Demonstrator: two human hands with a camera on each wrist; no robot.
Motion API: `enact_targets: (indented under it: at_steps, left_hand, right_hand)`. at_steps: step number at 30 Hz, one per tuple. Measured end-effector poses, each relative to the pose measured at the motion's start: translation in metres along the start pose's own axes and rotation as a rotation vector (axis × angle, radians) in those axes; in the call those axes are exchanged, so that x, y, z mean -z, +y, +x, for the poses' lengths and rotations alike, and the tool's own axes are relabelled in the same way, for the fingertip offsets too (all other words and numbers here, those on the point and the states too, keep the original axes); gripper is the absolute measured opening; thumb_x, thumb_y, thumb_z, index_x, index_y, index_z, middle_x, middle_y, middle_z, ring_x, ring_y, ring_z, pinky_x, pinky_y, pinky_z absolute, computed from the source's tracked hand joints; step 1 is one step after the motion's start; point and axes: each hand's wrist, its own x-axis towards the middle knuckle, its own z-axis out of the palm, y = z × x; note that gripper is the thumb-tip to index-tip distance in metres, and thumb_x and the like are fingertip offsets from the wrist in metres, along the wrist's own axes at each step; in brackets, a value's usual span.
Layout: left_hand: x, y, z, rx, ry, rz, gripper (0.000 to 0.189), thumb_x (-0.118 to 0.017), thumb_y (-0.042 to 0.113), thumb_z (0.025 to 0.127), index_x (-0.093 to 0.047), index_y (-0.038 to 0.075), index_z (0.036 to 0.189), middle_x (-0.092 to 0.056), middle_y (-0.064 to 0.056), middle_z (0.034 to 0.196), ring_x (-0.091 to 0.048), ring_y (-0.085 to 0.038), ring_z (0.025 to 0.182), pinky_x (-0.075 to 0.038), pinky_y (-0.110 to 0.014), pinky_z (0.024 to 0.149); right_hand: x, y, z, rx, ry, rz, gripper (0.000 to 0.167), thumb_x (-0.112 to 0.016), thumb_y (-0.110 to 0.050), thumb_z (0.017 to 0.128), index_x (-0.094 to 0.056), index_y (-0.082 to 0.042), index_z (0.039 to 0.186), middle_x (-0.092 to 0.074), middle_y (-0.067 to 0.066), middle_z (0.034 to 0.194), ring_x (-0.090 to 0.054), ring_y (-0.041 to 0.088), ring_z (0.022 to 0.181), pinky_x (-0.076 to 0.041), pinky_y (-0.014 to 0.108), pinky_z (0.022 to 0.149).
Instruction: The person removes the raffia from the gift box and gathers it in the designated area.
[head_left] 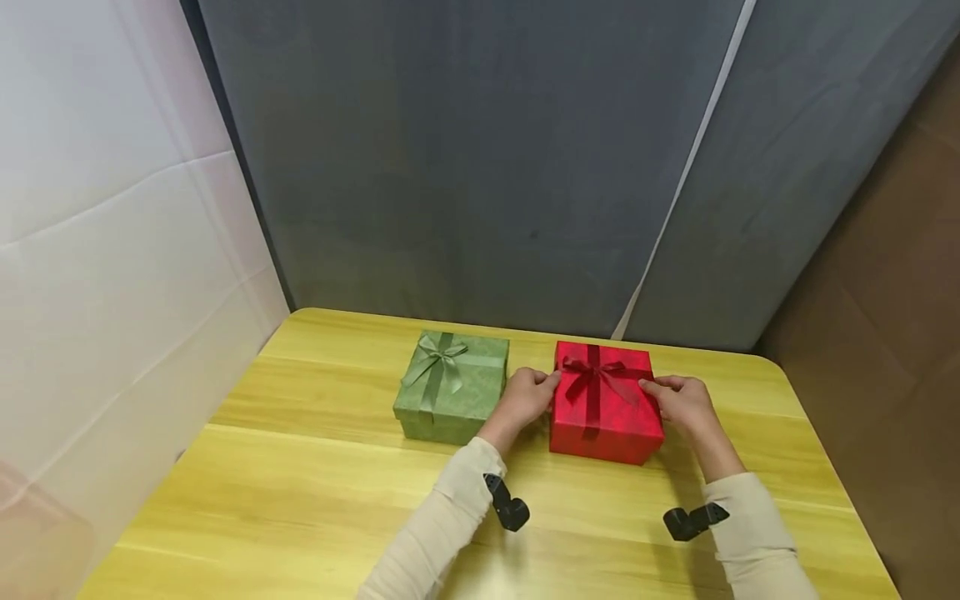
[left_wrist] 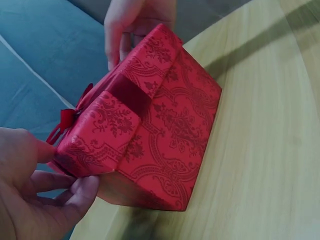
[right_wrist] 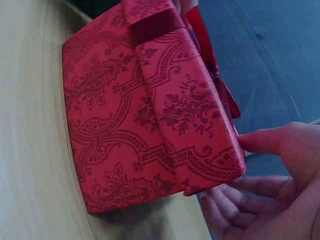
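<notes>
A red patterned gift box stands upright on the table, with a dark red ribbon and bow over its lid. My left hand grips the lid's left side, its digits curled at the edge in the left wrist view. On the opposite side my right hand holds the lid, one digit on top and the other fingers at its lower edge. The lid sits on the box. Just left of my left hand is a green gift box with a pale green bow, its lid on.
The yellow wood-grain table has rounded far corners. A dark grey curtain hangs behind it, a white sheet at the left and a brown panel at the right. Both wrists carry small black cameras.
</notes>
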Motion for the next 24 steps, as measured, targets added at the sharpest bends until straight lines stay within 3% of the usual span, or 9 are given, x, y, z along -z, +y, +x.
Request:
enact_targets:
  at_steps: [3, 6, 10, 14, 19, 24]
  left_hand:
    - [0.002, 0.001, 0.0, 0.002, -0.005, -0.014, 0.036, -0.058, 0.023, 0.106, -0.077, -0.005, 0.093, -0.067, -0.008, 0.075, -0.065, -0.022, 0.07, -0.043, -0.023, 0.058]
    - [0.002, 0.0, 0.001, 0.006, -0.008, -0.031, 0.034, -0.06, 0.021, 0.106, -0.077, -0.007, 0.102, -0.07, -0.01, 0.082, -0.071, -0.029, 0.081, -0.052, -0.027, 0.065]
    - [0.001, -0.001, 0.004, 0.008, -0.021, -0.084, 0.032, -0.06, 0.018, 0.106, -0.074, -0.01, 0.109, -0.072, -0.013, 0.089, -0.073, -0.027, 0.083, -0.06, -0.039, 0.081]
    - [0.0, 0.0, 0.006, -0.014, -0.029, -0.117, 0.03, -0.06, 0.015, 0.105, -0.073, -0.011, 0.114, -0.073, -0.014, 0.092, -0.072, -0.028, 0.087, -0.06, -0.044, 0.086]
    - [0.002, 0.008, 0.009, -0.069, -0.039, -0.162, 0.029, -0.061, 0.012, 0.104, -0.073, -0.012, 0.116, -0.075, -0.019, 0.097, -0.073, -0.029, 0.087, -0.06, -0.045, 0.086]
    - [0.013, 0.02, 0.009, -0.146, -0.098, -0.24, 0.035, -0.064, 0.014, 0.103, -0.067, -0.012, 0.127, -0.073, -0.022, 0.109, -0.075, -0.026, 0.087, -0.06, -0.044, 0.088]
  right_hand:
    - [0.001, 0.001, 0.002, 0.001, -0.01, 0.037, 0.058, -0.062, -0.028, 0.104, -0.051, 0.014, 0.142, -0.052, 0.034, 0.141, -0.066, 0.03, 0.105, -0.059, 0.028, 0.083]
    - [0.0, 0.004, 0.004, 0.027, -0.009, 0.07, 0.057, -0.063, -0.027, 0.103, -0.053, 0.014, 0.141, -0.053, 0.034, 0.14, -0.067, 0.017, 0.093, -0.057, 0.022, 0.076]
    - [0.001, 0.008, 0.003, 0.055, 0.018, 0.098, 0.057, -0.064, -0.027, 0.103, -0.053, 0.013, 0.142, -0.056, 0.032, 0.139, -0.066, 0.009, 0.088, -0.056, 0.02, 0.073]
    - [0.003, 0.008, -0.001, 0.082, 0.048, 0.089, 0.057, -0.063, -0.03, 0.104, -0.053, 0.01, 0.144, -0.058, 0.029, 0.139, -0.067, 0.019, 0.102, -0.055, 0.02, 0.078]
    - [0.01, -0.001, -0.007, 0.132, 0.099, 0.059, 0.061, -0.062, -0.036, 0.104, -0.053, 0.005, 0.147, -0.057, 0.027, 0.143, -0.056, 0.033, 0.126, -0.05, 0.025, 0.091]
    - [0.022, -0.016, -0.019, 0.207, 0.158, 0.078, 0.063, -0.064, -0.04, 0.102, -0.052, -0.002, 0.151, -0.058, 0.023, 0.142, -0.058, 0.024, 0.121, -0.048, 0.014, 0.085]
